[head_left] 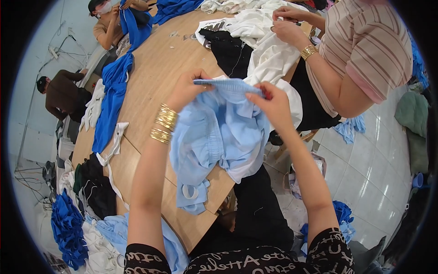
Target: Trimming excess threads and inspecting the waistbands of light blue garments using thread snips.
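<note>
A light blue garment (196, 132) with a gathered elastic waistband (232, 85) hangs between my hands over the near corner of the table. My left hand (189, 89) is closed on the left end of the band, its wrist ringed with gold bangles (163, 123). At the band's right end, my right hand (273, 102) pinches the edge, with something small and red beside the fingers, too hidden to name. The band is pulled out lengthwise, and the cloth below falls in loose folds onto the wood.
The wooden table (169, 59) carries blue cloth (114, 91), black cloth (230, 50) and white cloth (260, 27). A co-worker in a striped shirt (360, 50) stands close at right. Garment heaps (68, 228) lie at lower left. Two more people are at the far left.
</note>
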Demonstrator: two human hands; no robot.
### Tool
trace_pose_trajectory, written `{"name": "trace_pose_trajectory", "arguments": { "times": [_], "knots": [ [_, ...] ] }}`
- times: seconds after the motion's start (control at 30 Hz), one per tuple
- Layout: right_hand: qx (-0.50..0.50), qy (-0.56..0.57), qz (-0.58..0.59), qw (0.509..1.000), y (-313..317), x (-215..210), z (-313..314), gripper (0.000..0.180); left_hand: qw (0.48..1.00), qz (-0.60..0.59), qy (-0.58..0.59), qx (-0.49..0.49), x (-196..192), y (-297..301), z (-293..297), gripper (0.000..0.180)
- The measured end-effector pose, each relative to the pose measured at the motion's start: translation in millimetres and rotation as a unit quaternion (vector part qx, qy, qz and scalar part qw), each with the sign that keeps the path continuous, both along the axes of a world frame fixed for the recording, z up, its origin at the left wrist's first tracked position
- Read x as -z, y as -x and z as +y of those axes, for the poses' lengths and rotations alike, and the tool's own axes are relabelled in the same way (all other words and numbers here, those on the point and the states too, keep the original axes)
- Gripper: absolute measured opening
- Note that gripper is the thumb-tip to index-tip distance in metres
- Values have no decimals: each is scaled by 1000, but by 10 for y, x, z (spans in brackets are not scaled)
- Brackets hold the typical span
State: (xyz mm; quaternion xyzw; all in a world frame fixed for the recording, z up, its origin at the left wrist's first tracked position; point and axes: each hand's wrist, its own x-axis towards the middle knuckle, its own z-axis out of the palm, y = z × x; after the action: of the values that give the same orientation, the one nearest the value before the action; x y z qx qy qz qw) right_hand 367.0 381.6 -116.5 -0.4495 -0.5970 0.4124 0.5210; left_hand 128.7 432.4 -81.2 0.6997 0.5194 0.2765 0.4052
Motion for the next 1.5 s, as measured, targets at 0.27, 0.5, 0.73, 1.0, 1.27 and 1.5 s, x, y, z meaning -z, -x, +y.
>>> {"name": "trace_pose_trajectory", "arguments": {
  "times": [0.27, 0.5, 0.73, 1.0, 1.27, 1.5],
  "knots": [
    [-175, 109, 47, 977, 188, -254, 422, 18, 981, 54, 140, 126, -484, -20, -230, 55],
    [67, -59, 108, 990, 444, -51, 191, 29, 977, -113, 172, -52, -409, -20, -214, 38],
    [-176, 143, 41, 973, 218, -97, -227, 23, 955, -184, 210, -104, -344, 154, -96, 37],
    [-190, 134, 339, 912, 767, -1039, 132, 16, 938, -306, 137, -89, -116, 273, -188, 35],
    [-287, -142, -224, 921, 1979, -919, 158, 16, 970, -230, 14, -82, 162, 192, -582, 36],
    [-96, -258, -109, 955, 1787, -696, -193, 11, 984, -82, -148, -62, 351, 191, -605, 37]
  ]
}}
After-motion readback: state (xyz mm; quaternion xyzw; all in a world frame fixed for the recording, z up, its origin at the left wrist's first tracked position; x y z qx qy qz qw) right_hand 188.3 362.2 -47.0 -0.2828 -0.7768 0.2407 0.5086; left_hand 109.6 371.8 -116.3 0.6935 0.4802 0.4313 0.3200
